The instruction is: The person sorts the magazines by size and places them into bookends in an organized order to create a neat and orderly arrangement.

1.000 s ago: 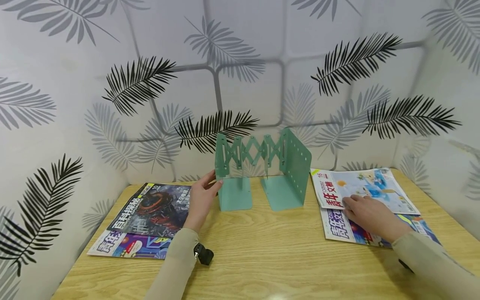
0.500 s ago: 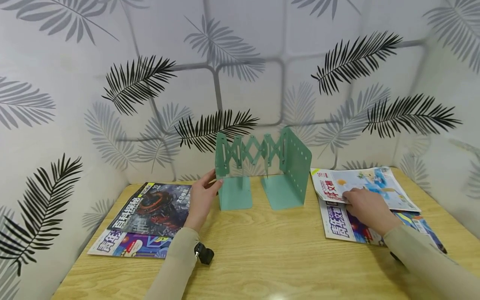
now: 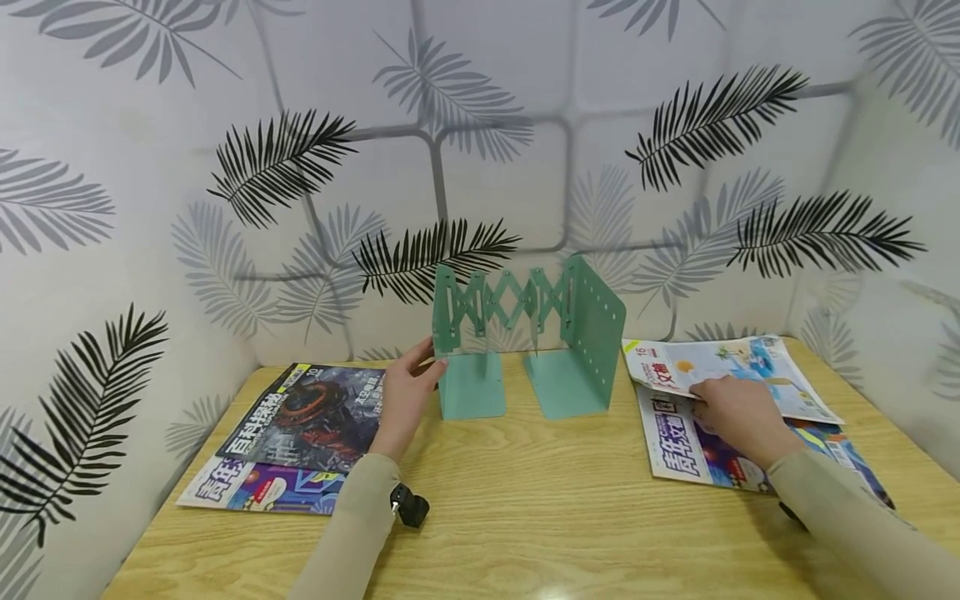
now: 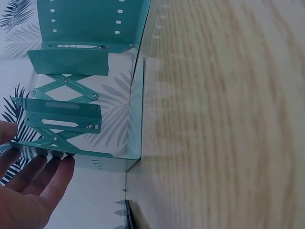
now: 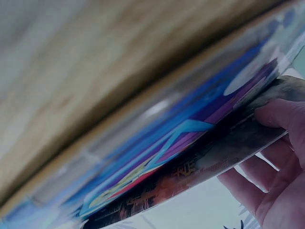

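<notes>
Palm-leaf wallpaper closes in a pale wooden counter (image 3: 525, 500) on three sides. At its back stands a green expandable bookend (image 3: 528, 337), its scissor lattice part stretched between two upright end plates. At the left plate, the left hand (image 3: 405, 392) rests with straight fingers against the outer face, thumb at the front edge. Beside that hand lie two magazines (image 3: 300, 433), stacked flat. To the right of the bookend, the right hand (image 3: 731, 412) pinches the near edge of the top magazine (image 3: 720, 371), lifting it slightly off the lower magazine (image 3: 690, 450).
</notes>
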Demonstrator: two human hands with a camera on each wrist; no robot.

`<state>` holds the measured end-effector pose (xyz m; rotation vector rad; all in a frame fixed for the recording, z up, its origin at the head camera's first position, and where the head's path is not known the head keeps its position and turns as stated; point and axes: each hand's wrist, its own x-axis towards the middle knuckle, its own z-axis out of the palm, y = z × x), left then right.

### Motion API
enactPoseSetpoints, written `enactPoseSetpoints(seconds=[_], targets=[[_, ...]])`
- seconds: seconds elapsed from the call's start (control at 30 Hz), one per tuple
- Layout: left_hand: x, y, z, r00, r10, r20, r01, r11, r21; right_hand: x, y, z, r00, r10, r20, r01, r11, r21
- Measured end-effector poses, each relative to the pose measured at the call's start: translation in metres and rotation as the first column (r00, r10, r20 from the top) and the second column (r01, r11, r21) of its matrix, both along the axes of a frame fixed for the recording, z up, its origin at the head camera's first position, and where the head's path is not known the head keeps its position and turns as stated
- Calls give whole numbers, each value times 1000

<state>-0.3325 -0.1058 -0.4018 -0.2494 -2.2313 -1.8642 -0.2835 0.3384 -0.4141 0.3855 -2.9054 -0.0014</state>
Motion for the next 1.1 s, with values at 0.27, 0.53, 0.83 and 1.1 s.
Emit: enactPoseSetpoints(seconds=[0.27, 0.53, 0.83, 1.1], targets=[[1, 1, 1, 1000, -6, 0, 6, 1000, 1, -2, 4, -2, 999, -1, -38, -1, 999, -47], [-1, 1, -1, 1000, -3, 1, 3, 1000, 7, -2, 9, -1, 997, 19, -80, -28, 994, -106], [0, 2, -1, 1000, 5, -8, -5, 1000, -11, 7, 11, 9, 995, 0, -102, -17, 986, -163], [1, 1, 0, 1000, 6, -15, -6, 1000, -1, 11, 14, 12, 990, -54, -132, 24, 975, -220]])
